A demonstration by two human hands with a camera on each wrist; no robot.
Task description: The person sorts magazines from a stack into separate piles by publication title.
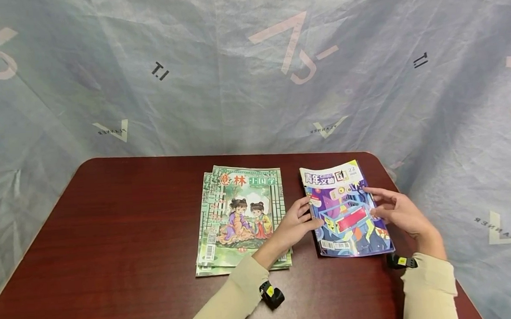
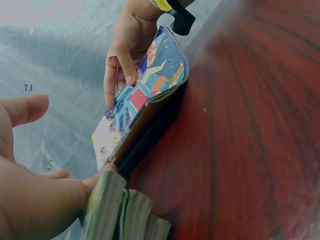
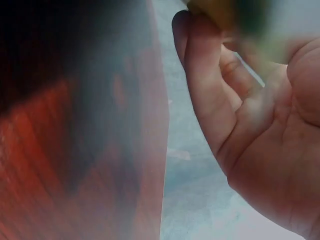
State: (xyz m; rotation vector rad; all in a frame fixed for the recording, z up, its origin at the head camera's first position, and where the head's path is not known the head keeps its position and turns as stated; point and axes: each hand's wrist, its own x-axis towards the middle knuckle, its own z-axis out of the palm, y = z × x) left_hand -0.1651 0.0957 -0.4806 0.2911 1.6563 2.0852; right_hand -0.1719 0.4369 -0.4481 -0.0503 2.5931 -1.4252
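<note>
A stack of magazines (image 1: 350, 222) with a purple, cartoon-covered one on top lies toward the table's right end. My left hand (image 1: 294, 221) is at its left, spine side. There the fingers touch the edge, while the thumb (image 2: 30, 109) stands clear of the cover in the left wrist view. At the opposite edge my right hand (image 1: 403, 214) grips the stack, thumb on the cover and fingers along the side. In the right wrist view the right hand's fingers (image 3: 207, 75) reach up to a blurred yellowish edge. Under my left forearm lies a second pile of green magazines (image 1: 245, 218).
The dark red wooden table (image 1: 112, 234) has rounded far corners, one close behind the purple stack. A grey printed cloth (image 1: 217, 84) hangs behind and beside it. The green pile's layers are slightly offset from each other.
</note>
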